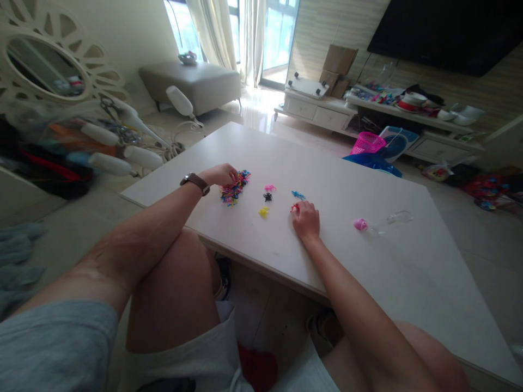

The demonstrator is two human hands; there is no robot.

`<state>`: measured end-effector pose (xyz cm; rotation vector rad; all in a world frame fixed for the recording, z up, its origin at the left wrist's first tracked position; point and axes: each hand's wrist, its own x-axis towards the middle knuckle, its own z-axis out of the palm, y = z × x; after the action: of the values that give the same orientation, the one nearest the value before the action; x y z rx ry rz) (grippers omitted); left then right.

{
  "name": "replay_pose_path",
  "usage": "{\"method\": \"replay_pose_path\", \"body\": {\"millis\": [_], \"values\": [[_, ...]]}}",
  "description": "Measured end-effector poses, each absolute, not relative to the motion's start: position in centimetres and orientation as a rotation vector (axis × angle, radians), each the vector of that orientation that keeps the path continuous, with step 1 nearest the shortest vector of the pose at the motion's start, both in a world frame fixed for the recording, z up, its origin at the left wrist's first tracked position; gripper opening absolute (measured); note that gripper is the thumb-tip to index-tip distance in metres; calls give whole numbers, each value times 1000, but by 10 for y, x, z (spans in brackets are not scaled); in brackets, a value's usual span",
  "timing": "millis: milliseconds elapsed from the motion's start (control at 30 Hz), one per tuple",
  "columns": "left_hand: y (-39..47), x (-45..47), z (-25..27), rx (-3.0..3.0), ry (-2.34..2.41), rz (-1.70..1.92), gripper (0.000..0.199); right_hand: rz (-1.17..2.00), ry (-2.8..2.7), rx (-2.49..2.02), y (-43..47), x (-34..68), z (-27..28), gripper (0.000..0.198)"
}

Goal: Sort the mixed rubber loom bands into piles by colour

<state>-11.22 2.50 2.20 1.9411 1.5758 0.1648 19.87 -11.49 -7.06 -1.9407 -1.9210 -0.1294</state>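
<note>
A mixed pile of small, thin, many-coloured pieces (pixel 232 195) lies on the white table (pixel 327 169); their exact kind is too small to tell. My left hand (pixel 223 175), with a watch (pixel 195 181) at its wrist, reaches over the pile, fingers bent and closed down into it. My right hand (pixel 306 219) rests on the table with curled fingers around a few red pieces (pixel 295 207). Between the hands sit separate little heaps: pink (pixel 270 188), black (pixel 267 197) and yellow (pixel 263 212). A blue heap (pixel 298 194) is just beyond my right hand.
On the right of the table lies a clear bottle-like object (pixel 400 217) near a pink piece (pixel 360 224). Beyond the table are a pink basket (pixel 368 142), a low cabinet (pixel 316 113) and a padded bench (pixel 196 81). White lamp-like heads (pixel 143 157) stand by the left edge.
</note>
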Motion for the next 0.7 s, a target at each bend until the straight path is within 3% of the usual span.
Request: {"method": "replay_pose_path", "body": {"millis": [267,700], "values": [[29,-113,16,2004,1575,189,33,-108,-1916,-1922,-115,198,-70,24],[31,-96,-1,2064,1467,126,28,-88,-1889,-1902,-117,196,-69,22]]}}
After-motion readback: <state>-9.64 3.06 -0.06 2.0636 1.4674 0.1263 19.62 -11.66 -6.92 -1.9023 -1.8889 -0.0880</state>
